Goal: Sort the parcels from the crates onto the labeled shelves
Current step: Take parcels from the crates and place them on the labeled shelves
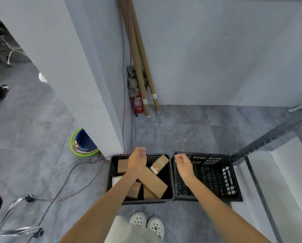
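A chair base [11, 225] of chromed metal stands at the far left on the grey tiled floor [32, 137], with dark cables [67, 181] trailing across the tiles toward the corner. Beside a white pillar [73, 67] sits a stack of basins [83, 143], blue nested in green.

At the centre, a person in white perforated clogs [146, 223] stands over two black plastic crates set side by side and touching. The left crate [111, 172] holds the cardboard parcels: a long box [152, 181] lies diagonally over the others, a small box [159, 163] with a white label leans against the far wall, and a further brown box [123, 166] rests in the far left corner. The left hand [138, 158] hovers above this crate, fingers loosely curled, gripping nothing.

In the corner behind, a red fire extinguisher [138, 104] stands on the floor with long cardboard tubes [139, 67] propped against the wall just beside it.

The right hand [182, 161] hangs over the left rim of the right crate [234, 186], its fingers also loosely curled around nothing; that crate's mesh floor shows beneath the forearm.

At the far right, the dark grey metal frame of a shelf unit [269, 135] meets the right crate's far corner, with a pale shelf board [287, 172] below it. Whether the shelf carries labels cannot be told.
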